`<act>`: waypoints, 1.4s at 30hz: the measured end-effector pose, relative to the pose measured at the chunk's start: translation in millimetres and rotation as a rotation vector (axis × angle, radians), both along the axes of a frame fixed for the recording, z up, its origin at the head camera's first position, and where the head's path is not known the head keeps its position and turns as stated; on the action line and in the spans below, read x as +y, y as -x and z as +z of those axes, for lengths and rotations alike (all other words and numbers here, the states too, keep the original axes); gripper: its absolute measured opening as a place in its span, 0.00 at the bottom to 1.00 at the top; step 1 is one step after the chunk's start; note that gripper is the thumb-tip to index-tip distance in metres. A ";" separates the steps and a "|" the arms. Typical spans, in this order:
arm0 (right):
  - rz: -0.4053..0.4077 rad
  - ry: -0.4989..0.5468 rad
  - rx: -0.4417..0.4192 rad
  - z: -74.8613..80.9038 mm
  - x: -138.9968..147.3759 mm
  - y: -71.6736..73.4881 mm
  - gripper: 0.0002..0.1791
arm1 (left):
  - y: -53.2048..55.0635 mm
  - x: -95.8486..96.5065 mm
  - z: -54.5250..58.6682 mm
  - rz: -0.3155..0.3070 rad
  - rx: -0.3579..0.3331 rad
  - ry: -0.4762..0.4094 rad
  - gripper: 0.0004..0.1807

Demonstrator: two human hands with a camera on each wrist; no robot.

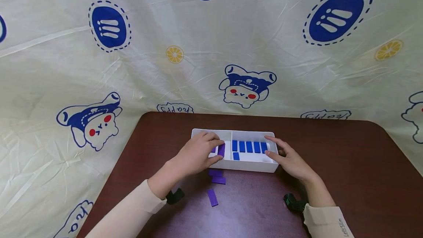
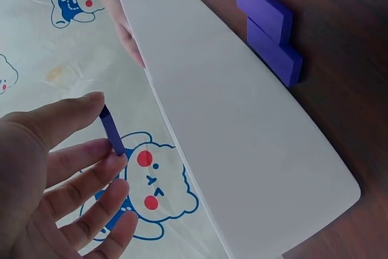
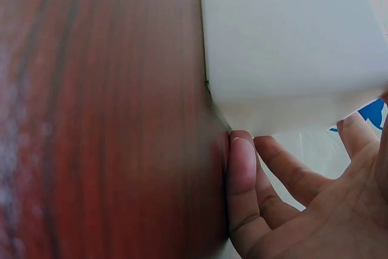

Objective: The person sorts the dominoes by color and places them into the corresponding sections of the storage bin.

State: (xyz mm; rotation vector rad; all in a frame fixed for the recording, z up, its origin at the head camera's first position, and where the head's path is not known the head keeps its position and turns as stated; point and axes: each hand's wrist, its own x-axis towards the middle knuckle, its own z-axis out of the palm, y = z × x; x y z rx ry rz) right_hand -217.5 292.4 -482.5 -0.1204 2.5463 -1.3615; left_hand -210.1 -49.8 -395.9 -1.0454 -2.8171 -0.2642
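Note:
Over the left compartment of a white divided box (image 1: 251, 165), my left hand (image 1: 197, 152) pinches a purple rectangular tile (image 1: 221, 150) between thumb and fingers. The left wrist view shows the same tile (image 2: 111, 130) edge-on, its ends at the thumb and fingertips. Part of another purple tile (image 1: 213, 150) shows beside it in that compartment, mostly behind the hand. Several blue tiles (image 1: 249, 147) stand in a row in the right compartment, with a shorter blue piece (image 1: 236, 156) below them. My right hand (image 1: 292, 161) rests at the box's right end, fingers spread and touching its wall.
Two purple tiles (image 1: 219, 180) lie overlapping on the brown table (image 1: 347, 164) just in front of the box. Nearer the person lies another purple tile (image 1: 213, 197). A printed cloth (image 1: 198, 83) hangs behind the table.

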 end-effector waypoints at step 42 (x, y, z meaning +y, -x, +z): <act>-0.009 -0.009 -0.015 2.4 -2.6 -2.7 0.40 | 42.6 5.6 -23.3 0.114 -0.081 0.044 0.24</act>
